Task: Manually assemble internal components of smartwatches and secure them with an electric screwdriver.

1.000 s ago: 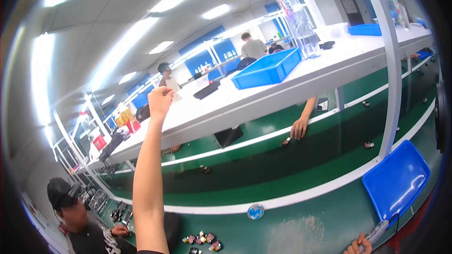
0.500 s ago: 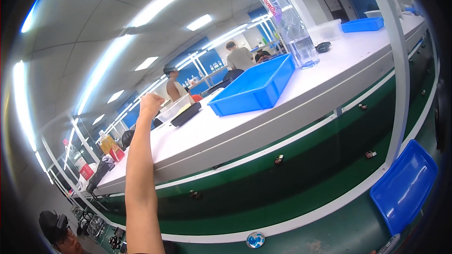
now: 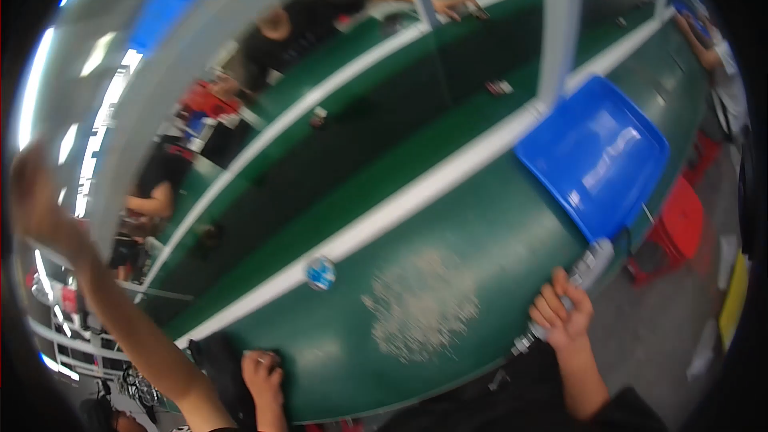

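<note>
My left arm is raised to the far left, and the left hand (image 3: 44,196) at its end is blurred. Nothing can be made out in its fingers. At the lower right, my right hand (image 3: 564,308) is wrapped round a long grey rod-like tool (image 3: 594,262), held slanted above the table's near edge. The tool's exact kind does not show. Just beyond its upper end is a blue plastic tray (image 3: 596,156) on the green table (image 3: 320,360). Pale bits or scuffs (image 3: 424,304) spread over the tabletop left of my right hand.
A small round blue-and-white disc (image 3: 320,274) lies by the white rail (image 3: 416,196). Another person's hand (image 3: 264,376), as it seems, rests beside a black item (image 3: 222,372). Grey posts (image 3: 560,28) rise beyond the tray. A red stool (image 3: 680,220) stands right. People sit across.
My view has swung down from the upper shelf to the green table. My raised left arm now appears farther left, and my right hand with the grey tool has come into view.
</note>
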The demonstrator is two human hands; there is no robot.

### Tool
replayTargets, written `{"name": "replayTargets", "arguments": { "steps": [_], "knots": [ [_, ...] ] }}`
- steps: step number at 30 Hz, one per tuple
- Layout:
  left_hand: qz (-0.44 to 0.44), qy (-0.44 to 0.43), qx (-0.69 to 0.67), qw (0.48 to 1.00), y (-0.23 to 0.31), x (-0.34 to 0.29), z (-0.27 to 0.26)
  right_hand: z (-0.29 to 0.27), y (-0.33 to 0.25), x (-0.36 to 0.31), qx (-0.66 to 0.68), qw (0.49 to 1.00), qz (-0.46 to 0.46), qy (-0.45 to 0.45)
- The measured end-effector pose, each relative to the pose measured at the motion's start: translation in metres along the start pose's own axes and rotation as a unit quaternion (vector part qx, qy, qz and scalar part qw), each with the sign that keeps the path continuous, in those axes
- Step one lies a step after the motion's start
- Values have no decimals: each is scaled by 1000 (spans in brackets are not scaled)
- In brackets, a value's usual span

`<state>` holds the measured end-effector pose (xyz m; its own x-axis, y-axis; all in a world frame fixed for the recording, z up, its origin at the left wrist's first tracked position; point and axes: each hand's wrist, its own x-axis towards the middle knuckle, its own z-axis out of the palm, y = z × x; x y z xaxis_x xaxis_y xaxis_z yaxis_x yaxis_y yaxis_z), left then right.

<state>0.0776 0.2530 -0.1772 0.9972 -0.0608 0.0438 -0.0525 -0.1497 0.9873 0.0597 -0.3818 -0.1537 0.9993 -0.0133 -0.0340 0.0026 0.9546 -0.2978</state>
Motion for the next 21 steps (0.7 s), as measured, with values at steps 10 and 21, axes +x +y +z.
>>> {"name": "replayTargets", "arguments": {
  "steps": [10,21],
  "knots": [
    [288,2,358,888,127,95,302,-4,-3,-4,9,998,31,-45],
    [244,-54,456,854,91,158,311,-7,1,-9,-4,1000,3,-28]
  ]
}}
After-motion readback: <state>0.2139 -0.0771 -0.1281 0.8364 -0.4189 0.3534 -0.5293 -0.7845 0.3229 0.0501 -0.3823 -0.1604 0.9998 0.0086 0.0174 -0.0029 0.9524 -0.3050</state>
